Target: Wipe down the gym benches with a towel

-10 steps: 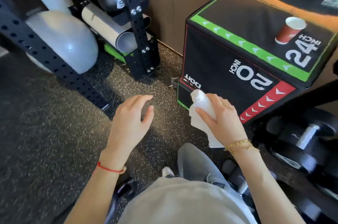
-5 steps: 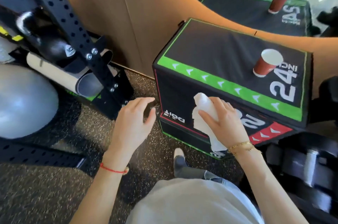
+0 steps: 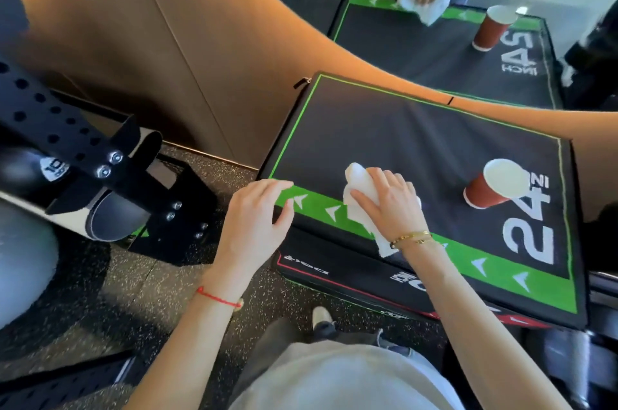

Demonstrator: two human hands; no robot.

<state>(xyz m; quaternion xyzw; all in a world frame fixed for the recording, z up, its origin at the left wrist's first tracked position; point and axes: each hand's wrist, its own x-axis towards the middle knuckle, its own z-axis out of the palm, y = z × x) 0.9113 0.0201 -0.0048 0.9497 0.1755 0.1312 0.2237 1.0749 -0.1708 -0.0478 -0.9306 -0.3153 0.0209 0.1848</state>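
Standing upright on the black box (image 3: pixel 418 142) — a red paper cup (image 3: pixel 485 196), contents unseen, right hand (image 3: pixel 388 205) gripping the towel (image 3: pixel 359 185).

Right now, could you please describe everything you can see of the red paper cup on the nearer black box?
The red paper cup has a dull red outer wall and a pale, whitish inside, and looks empty. It stands upright on the black padded top of the nearer box, near its right side, just beyond the white "24" print. Nothing touches it but the box top; the right hand and its white towel are well to its left.
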